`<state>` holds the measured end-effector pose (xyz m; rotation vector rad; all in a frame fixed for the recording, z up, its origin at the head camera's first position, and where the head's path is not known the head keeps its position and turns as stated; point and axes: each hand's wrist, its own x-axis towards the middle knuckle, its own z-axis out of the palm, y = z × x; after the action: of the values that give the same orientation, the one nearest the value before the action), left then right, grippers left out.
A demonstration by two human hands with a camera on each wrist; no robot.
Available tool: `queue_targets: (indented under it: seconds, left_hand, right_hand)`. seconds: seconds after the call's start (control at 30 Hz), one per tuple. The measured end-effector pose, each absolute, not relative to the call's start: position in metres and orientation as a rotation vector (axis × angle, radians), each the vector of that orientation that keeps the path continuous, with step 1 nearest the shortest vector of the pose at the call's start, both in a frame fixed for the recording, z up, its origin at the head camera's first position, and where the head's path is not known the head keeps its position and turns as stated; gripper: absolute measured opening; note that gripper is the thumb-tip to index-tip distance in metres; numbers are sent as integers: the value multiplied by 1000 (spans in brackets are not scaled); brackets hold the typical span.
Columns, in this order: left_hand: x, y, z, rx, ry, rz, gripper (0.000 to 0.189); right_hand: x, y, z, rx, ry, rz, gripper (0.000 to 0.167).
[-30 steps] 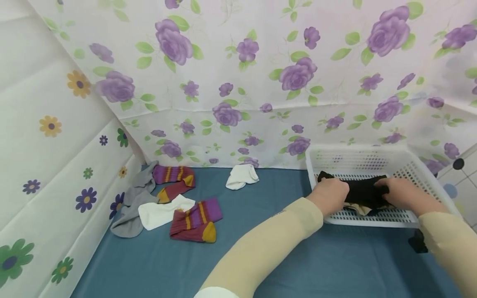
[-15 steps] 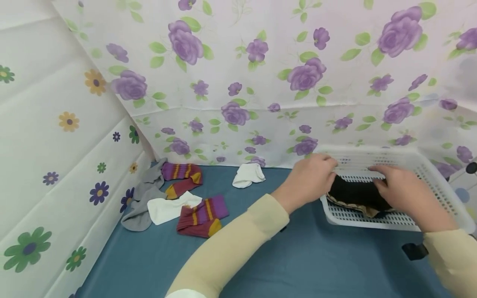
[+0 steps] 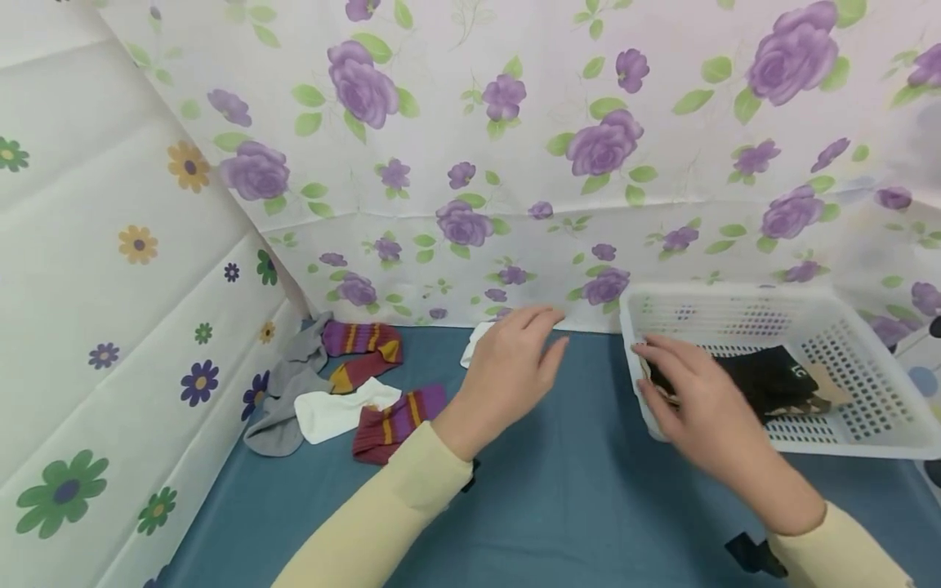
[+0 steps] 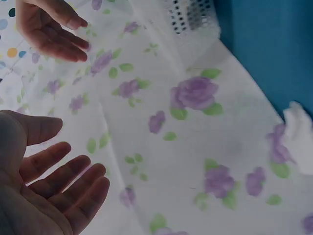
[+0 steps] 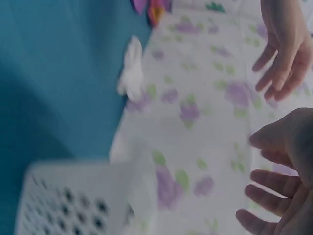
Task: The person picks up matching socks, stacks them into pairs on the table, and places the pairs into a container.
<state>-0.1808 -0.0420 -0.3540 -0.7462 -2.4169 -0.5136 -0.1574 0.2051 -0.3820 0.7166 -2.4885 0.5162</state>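
My left hand [image 3: 510,371] hovers over the blue surface with fingers loosely extended and nothing in it. Partly behind it sits a folded white sock [image 3: 474,343], also visible in the left wrist view as a white sock [image 4: 299,137]. My right hand [image 3: 698,400] hangs, empty too, over the left side of the white basket [image 3: 875,445]. Inside that basket lies dark folded fabric, likely socks [image 3: 772,380], with tan pieces under it; the right hand hides part. In the right wrist view both hands appear with fingers apart, including the right hand [image 5: 283,176].
At the left lie a grey sock [image 3: 275,425], a white sock [image 3: 334,412] and two striped purple-and-maroon socks, one a striped sock [image 3: 393,425] nearer me. A floral sheet [image 3: 470,163] stands behind the blue surface [image 3: 544,514].
Both hands have let go of the black fabric, which now lies in the basket. The left hand has moved left, out over the blue surface; the right hand has also moved left, to the basket's left side.
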Motion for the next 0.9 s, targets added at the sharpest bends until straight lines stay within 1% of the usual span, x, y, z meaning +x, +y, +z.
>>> queue_targets:
  seconds: [0.1,0.2,0.4,0.5,0.6,0.73,0.83,0.9]
  left_hand:
    - [-170,-52,-375,-720,-2457,-533,32]
    - [-159,-60,-399,-682,-2517,-534,34]
    - [-140,-74,-445,-585,-2706,-471,38]
    - [-133,-79,-465,-585,-2829,-436,39]
    - [-130,-83,-476,-582,-2913,-407,39]
    - [-140,-89,-478,-585,-2894,-336,37]
    - [-160,-92,-474,-566,-2854,-259,38]
    - [-178,-92,-472,-528,-2867,-210,42]
  right_hand:
    - [-149,191,-398,756,-2528,546,59]
    - [-139,175,-415,784,-2578,560,63]
    - [-120,152,-452,813,-2700,536,63]
    - [-120,150,-464,773,-2766,498,62]
    - [-122,151,-473,739,-2817,483,62]
    - [-124,152,-479,701,-2856,479,61]
    - [-126,152,-482,667,-2860,479,61]
    - [-126,151,-483,657,-2863,481,63]
